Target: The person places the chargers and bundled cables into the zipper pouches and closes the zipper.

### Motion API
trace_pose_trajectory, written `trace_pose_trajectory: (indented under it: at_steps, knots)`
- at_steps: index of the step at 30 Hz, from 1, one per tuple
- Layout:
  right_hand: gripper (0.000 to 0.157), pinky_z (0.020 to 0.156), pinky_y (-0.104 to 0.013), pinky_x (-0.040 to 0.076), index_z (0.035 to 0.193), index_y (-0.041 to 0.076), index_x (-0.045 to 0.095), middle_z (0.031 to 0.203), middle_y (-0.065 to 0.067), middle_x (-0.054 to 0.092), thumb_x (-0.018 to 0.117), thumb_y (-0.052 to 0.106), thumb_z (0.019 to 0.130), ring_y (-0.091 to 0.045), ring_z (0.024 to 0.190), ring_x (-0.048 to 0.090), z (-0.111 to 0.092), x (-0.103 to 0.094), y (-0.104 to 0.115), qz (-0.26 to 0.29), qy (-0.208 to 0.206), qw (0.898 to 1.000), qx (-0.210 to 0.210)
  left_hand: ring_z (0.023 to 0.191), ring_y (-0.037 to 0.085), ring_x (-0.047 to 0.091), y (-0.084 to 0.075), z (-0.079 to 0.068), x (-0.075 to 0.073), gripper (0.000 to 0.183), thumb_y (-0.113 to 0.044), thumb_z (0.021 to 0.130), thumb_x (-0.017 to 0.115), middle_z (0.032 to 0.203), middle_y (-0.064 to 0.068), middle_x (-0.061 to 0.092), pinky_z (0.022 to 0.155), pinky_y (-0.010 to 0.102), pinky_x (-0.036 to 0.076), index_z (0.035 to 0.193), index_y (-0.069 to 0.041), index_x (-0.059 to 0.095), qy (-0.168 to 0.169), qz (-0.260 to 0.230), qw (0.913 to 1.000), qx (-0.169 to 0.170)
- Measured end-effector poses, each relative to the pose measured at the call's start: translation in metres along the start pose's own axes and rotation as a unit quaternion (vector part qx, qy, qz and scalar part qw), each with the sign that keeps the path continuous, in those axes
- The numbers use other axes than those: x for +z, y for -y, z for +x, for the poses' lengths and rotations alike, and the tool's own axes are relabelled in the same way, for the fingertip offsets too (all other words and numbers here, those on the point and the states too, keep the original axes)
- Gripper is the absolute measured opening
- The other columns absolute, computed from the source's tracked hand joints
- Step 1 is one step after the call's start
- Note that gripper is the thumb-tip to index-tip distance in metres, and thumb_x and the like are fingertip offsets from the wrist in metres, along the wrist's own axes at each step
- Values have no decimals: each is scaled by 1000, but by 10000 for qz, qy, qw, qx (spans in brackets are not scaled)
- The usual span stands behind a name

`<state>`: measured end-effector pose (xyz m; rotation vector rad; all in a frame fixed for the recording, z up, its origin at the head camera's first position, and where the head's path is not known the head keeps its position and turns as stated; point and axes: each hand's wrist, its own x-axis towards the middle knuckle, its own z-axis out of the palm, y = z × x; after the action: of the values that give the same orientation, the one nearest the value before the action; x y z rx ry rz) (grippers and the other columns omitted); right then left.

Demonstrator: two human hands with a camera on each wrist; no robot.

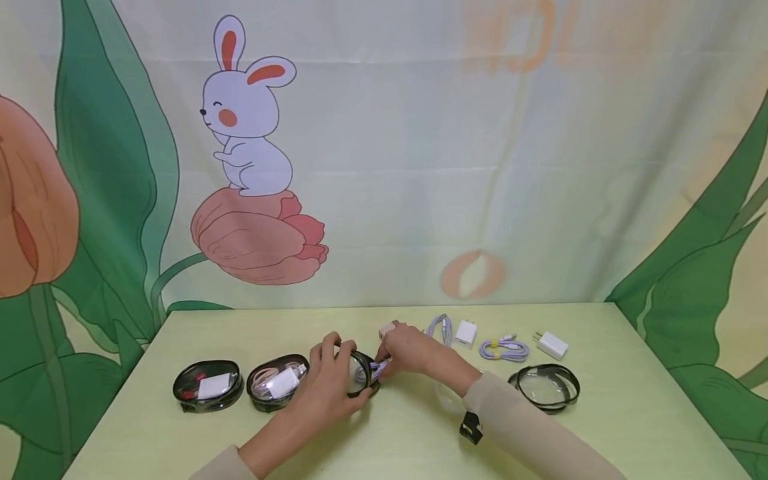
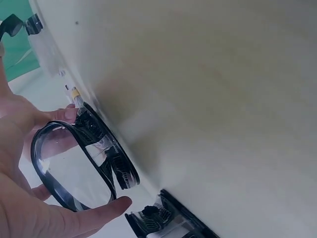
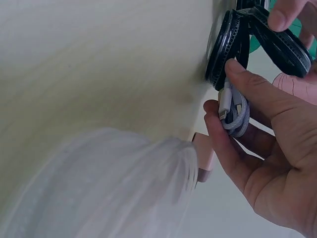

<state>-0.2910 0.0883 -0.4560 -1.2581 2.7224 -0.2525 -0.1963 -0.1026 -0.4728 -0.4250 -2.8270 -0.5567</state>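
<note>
My left hand (image 1: 324, 383) grips a clear oval pouch (image 2: 74, 166) with black zip trim. Its thumb and fingers spread across the raised lid, which stands apart from the base. At the gap my right hand (image 1: 408, 348) pinches a coiled lilac cable (image 3: 238, 116) between thumb and fingers. The cable's white connector (image 3: 225, 99) shows beside the thumb, and its upper part overlaps the black rim of the pouch. Just beyond the right hand lies a pink power adapter (image 1: 389, 329), partly hidden by it.
Left of the hands stand two filled pouches, one with a white adapter and red items (image 1: 208, 385), the other with a pink cable (image 1: 264, 380). Rightward lie two lilac cables (image 1: 504, 349), white adapters (image 1: 465, 333) and another clear pouch (image 1: 544, 388). A printed curtain (image 1: 384, 167) hangs behind the table.
</note>
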Motion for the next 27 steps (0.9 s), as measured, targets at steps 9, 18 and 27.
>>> trace_pose_trajectory:
  at_steps: [9,18,27]
  knots:
    - [25,77,-23,54,104,17,82,100,6,77,85,31,84,-8,89,69,4,-6,-3,686,-57,9972,304,133,45,39,1,-1,2,76,-39,79,86,144,20,34,83,56,56,136,-9,47,154,-174,9997,16]
    - [14,60,-23,55,100,16,82,80,9,75,79,25,89,-12,64,71,4,-3,0,2204,-118,9713,883,134,44,38,0,-3,1,73,-40,81,85,145,17,33,78,60,55,136,-11,46,174,-324,9993,-38]
    - [19,66,-28,58,88,16,83,76,-6,75,78,35,90,-17,64,73,7,-10,3,3295,-229,9264,1809,132,43,41,0,-4,2,75,-39,81,85,143,17,34,82,57,55,137,-10,46,22,-394,9992,-24]
